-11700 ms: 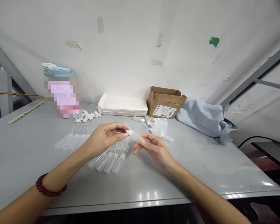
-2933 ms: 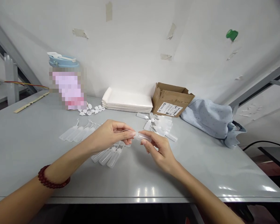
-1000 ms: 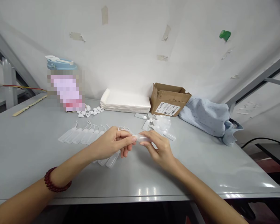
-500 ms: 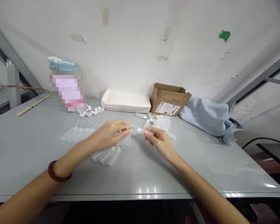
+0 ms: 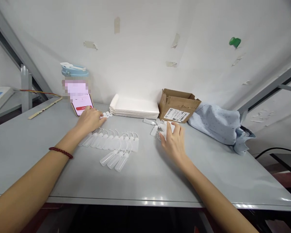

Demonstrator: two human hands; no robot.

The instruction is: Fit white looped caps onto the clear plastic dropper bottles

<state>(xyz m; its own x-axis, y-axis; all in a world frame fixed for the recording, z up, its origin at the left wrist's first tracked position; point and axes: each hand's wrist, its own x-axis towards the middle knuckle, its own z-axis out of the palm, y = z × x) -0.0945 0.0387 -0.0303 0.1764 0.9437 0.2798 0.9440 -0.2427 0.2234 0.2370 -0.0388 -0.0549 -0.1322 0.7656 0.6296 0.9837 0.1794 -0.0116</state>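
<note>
My left hand [image 5: 90, 120] is over the small white caps [image 5: 107, 114] in front of the phone. Its thumb is apart from the fingers, whose tips are partly hidden, and no held item shows. My right hand [image 5: 174, 140] reaches over a loose pile of clear plastic bottles [image 5: 154, 130], fingers spread, nothing visibly gripped. Between the hands lies a row of clear flat bottles [image 5: 106, 142] with thin white looped strips at their tops. Three more such bottles [image 5: 115, 159] lie slanted in front of that row.
A phone [image 5: 81, 103] leans against a blue-lidded container [image 5: 75, 70] at the back left. A stack of white sheets [image 5: 135, 108], a cardboard box [image 5: 177, 105] and a light blue cloth [image 5: 215, 124] stand along the wall. A thin strip [image 5: 45, 108] lies on the left.
My hands have parted from the clear bottle they held together. The left has moved back left to the caps, the right to the loose bottles.
</note>
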